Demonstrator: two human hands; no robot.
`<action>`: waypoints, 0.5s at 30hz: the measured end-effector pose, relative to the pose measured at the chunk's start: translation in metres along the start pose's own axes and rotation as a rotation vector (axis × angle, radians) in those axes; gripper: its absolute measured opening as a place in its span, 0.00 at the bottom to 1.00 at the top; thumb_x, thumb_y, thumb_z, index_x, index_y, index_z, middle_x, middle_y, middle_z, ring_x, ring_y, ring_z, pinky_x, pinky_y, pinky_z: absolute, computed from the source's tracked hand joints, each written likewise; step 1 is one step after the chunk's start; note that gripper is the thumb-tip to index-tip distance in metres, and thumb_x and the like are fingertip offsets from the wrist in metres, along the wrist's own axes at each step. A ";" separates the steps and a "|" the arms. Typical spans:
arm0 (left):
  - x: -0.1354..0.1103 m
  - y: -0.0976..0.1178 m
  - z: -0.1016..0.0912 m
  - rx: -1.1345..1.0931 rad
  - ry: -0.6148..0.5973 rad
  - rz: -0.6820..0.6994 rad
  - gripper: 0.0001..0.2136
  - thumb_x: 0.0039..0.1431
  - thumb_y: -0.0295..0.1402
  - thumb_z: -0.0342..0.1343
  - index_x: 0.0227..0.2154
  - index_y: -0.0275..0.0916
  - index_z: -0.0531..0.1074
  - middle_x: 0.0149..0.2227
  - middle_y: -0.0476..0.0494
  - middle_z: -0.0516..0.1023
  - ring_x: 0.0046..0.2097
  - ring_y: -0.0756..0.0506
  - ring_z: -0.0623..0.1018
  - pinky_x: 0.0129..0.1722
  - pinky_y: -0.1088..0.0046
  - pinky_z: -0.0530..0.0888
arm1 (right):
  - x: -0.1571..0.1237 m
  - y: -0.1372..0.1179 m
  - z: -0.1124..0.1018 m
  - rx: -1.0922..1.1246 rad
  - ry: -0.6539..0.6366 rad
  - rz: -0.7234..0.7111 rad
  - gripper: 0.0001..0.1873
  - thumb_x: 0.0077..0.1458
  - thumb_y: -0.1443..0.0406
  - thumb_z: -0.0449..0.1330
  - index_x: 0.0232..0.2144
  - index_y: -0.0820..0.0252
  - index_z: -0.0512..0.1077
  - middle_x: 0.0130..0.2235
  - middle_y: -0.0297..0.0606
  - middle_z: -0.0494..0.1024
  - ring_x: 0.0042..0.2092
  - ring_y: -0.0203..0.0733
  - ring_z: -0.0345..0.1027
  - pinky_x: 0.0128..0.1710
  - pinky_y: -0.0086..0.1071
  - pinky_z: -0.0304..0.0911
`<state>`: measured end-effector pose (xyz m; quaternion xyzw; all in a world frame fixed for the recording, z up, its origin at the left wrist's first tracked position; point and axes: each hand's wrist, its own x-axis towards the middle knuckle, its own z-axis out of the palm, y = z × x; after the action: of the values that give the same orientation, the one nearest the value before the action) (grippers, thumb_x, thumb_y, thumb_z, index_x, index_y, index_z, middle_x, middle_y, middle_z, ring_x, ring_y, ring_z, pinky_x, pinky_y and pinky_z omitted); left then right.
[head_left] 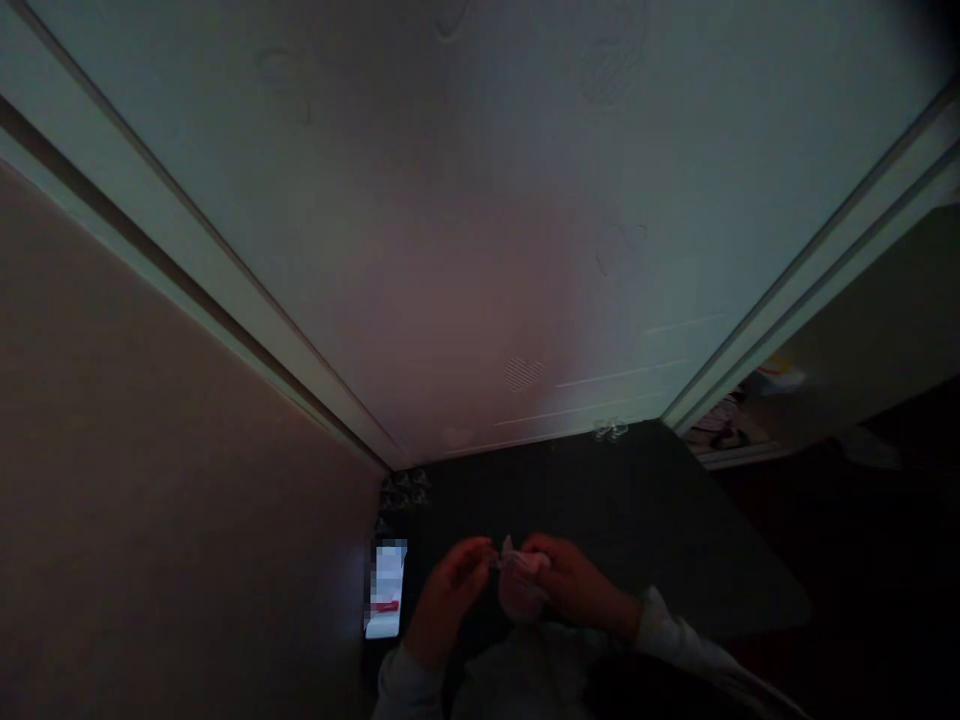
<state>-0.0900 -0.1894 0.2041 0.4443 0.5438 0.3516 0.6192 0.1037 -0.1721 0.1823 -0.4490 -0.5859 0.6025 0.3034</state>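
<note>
Low in the head view, my right hand (574,580) is closed on a small pink pouch-like thing (521,590). It looks soft, with a rounded lower part and a gathered, pointed top. Just to its left, my left hand (461,575) pinches with its fingertips close to that gathered top. A tiny glinting bit shows at those fingertips, too dim to name. Both hands are above a dark table (622,510), close in front of my body.
A lit phone (386,590) lies at the table's left side. Behind it are several small clear objects (405,490), with more clear pieces (611,430) at the back edge. A pale panel (465,280) rises behind, a wall (187,500) stands left, and shelved items (720,420) show right.
</note>
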 end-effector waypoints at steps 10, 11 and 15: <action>0.006 -0.013 -0.003 -0.124 -0.048 0.045 0.15 0.43 0.39 0.65 0.35 0.40 0.74 0.37 0.44 0.77 0.38 0.43 0.76 0.38 0.69 0.70 | 0.008 0.015 0.015 0.217 0.005 0.071 0.17 0.46 0.53 0.54 0.24 0.61 0.67 0.24 0.34 0.70 0.27 0.38 0.63 0.28 0.31 0.58; 0.009 -0.015 -0.004 -0.129 -0.040 0.024 0.15 0.40 0.39 0.66 0.32 0.41 0.74 0.34 0.46 0.77 0.37 0.44 0.76 0.38 0.69 0.70 | 0.009 0.016 0.016 0.209 0.003 0.064 0.18 0.46 0.51 0.53 0.24 0.61 0.67 0.24 0.34 0.70 0.27 0.38 0.63 0.28 0.32 0.58; 0.018 -0.013 -0.006 -0.052 -0.052 0.028 0.09 0.44 0.40 0.64 0.26 0.42 0.73 0.30 0.47 0.77 0.33 0.44 0.76 0.34 0.67 0.71 | 0.019 0.019 0.011 0.086 -0.036 0.080 0.15 0.43 0.53 0.58 0.22 0.60 0.70 0.23 0.35 0.72 0.28 0.43 0.66 0.29 0.35 0.60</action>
<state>-0.0937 -0.1762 0.1857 0.4447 0.5118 0.3626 0.6393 0.0893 -0.1620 0.1587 -0.4478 -0.5463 0.6467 0.2878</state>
